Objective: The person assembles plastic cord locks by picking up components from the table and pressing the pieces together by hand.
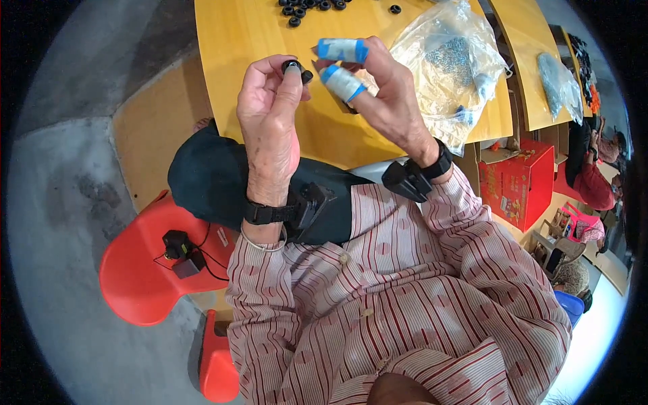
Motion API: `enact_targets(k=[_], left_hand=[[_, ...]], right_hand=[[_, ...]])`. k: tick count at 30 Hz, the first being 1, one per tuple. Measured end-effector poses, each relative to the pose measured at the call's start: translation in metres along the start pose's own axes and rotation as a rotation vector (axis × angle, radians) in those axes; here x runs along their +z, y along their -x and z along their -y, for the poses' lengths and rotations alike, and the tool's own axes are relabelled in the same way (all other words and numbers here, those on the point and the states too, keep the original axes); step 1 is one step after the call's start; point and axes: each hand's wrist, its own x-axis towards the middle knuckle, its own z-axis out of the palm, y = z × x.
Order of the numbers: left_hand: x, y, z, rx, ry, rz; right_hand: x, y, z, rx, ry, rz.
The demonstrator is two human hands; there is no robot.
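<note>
My left hand (270, 111) is closed, with thumb and fingers pinching a small black ring-shaped part (291, 65); a dark stub shows beside the thumb tip. Close on its right is my right hand (395, 94), blue and white tape round its thumb and index finger. Those two fingertips come near each other in a pinch, slightly smeared, and what sits between them is too small to make out. Several similar black ring-shaped parts (300, 9) lie loose on the yellow tabletop (236, 34) beyond my left hand, with a single black ring (395, 9) apart from them.
Right of my hands a clear plastic bag (449, 64) of small bluish-grey pieces lies on the table. A red box (516, 185) stands at the right, and a red stool (145, 263) carries a black cabled device (179, 246) at the left. Other people sit at far right.
</note>
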Motion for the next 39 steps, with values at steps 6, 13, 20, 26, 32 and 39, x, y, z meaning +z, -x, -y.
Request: enact_targets(k=[6,13,20,26,32,39], left_hand=[[0.000,0.000,0.000,-0.022,0.022,0.073],[0.002,0.001,-0.002,-0.050,0.051,0.098],[-0.002,0.001,-0.001,-0.085,-0.014,0.168],[0.001,0.002,-0.003,-0.145,0.027,0.161],[0.000,0.004,-0.003,-0.193,-0.014,0.214],[0.002,0.004,-0.002,-0.195,-0.069,0.250]], right_hand=[[0.000,0.012,0.000,0.383,-0.432,-0.022],[0.003,0.007,0.006,0.344,-0.357,0.005],[0.001,0.009,0.004,0.322,-0.358,-0.019],[-0.010,0.007,-0.007,0.167,-0.345,-0.071],[-0.030,-0.004,-0.001,0.180,-0.372,0.127],[-0.043,-0.025,0.016,0.045,-0.117,0.192]])
